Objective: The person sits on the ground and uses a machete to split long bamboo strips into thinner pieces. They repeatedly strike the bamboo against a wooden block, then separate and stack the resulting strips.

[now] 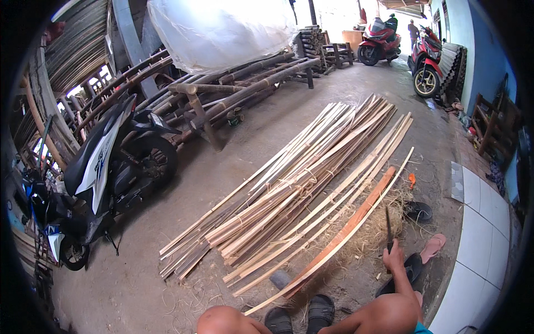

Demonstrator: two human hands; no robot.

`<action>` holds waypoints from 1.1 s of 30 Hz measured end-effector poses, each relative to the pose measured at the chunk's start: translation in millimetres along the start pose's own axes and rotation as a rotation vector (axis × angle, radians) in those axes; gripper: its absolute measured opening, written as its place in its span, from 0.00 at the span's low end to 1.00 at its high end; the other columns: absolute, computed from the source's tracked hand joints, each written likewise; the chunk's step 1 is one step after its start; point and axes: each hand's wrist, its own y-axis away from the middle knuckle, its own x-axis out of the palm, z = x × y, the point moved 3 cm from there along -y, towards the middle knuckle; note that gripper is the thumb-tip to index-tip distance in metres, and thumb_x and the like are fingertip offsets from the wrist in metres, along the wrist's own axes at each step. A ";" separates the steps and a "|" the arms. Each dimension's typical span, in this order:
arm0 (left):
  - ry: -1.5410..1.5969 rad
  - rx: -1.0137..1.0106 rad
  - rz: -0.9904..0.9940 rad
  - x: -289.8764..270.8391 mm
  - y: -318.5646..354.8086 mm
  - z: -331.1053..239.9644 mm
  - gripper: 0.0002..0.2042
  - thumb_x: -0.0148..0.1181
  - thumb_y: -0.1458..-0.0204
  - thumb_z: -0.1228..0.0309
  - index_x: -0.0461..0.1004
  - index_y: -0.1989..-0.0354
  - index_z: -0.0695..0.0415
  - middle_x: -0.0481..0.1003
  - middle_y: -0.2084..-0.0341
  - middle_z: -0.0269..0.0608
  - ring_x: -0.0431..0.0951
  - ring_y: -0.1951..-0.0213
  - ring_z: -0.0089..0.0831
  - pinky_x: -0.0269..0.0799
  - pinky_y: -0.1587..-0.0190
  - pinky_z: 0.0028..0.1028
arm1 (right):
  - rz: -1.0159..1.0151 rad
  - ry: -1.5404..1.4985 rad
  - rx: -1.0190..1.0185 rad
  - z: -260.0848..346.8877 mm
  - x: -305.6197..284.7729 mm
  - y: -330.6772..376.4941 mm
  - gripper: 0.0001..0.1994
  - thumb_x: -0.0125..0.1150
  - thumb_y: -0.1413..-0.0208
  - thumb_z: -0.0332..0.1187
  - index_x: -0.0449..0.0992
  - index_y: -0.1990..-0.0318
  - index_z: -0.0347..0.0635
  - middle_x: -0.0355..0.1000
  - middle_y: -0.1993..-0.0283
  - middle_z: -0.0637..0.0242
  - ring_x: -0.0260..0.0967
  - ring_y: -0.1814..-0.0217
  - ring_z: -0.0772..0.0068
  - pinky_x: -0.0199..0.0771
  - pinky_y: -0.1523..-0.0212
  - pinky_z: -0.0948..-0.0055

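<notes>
My right hand (392, 257) is closed round the handle of a knife (389, 224), whose dark blade points away from me. It is held at the right, beside curly pale shavings (356, 240) on the ground. My left hand does not show. A long pale strip (329, 254), apparently bamboo or wood, curves from near my left knee out past a reddish-brown plank (356, 224). Several more loose pale strips (334, 197) lie left of the plank. Beyond them is a large heap of long strips (289, 192), partly tied in bundles.
A short grey cylinder (281, 279) lies by the plank's near end. Dark sandals (321, 312) are at my feet, with loose footwear (418, 210) at right beside a tiled step (475, 239). A motorbike (105, 167) stands left; bamboo frames (222, 106) and red motorbikes (380, 42) stand farther off.
</notes>
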 end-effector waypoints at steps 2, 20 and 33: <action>-0.058 0.027 -0.025 3.1 -2.8 -2.7 0.23 0.50 0.36 0.45 0.78 0.54 0.54 0.78 0.63 0.50 0.78 0.57 0.48 0.73 0.51 0.43 | 0.076 0.030 -0.147 7.5 24.1 19.8 0.28 0.60 0.45 0.37 0.66 0.38 0.33 0.75 0.52 0.37 0.72 0.48 0.34 0.72 0.46 0.46; 0.050 0.074 0.215 23.0 -10.1 -59.8 0.30 0.41 0.34 0.41 0.77 0.55 0.59 0.79 0.72 0.39 0.78 0.67 0.33 0.74 0.60 0.35 | 0.570 -0.079 -0.459 95.9 77.7 128.3 0.28 0.59 0.39 0.51 0.66 0.34 0.52 0.75 0.52 0.41 0.74 0.49 0.38 0.74 0.47 0.52; 0.322 -0.012 0.264 30.7 -23.0 -67.7 0.28 0.47 0.34 0.44 0.78 0.65 0.60 0.70 0.80 0.30 0.65 0.76 0.20 0.61 0.74 0.27 | 0.578 -0.128 -0.619 104.5 78.0 132.6 0.24 0.56 0.37 0.52 0.70 0.39 0.51 0.75 0.63 0.46 0.75 0.60 0.39 0.75 0.61 0.44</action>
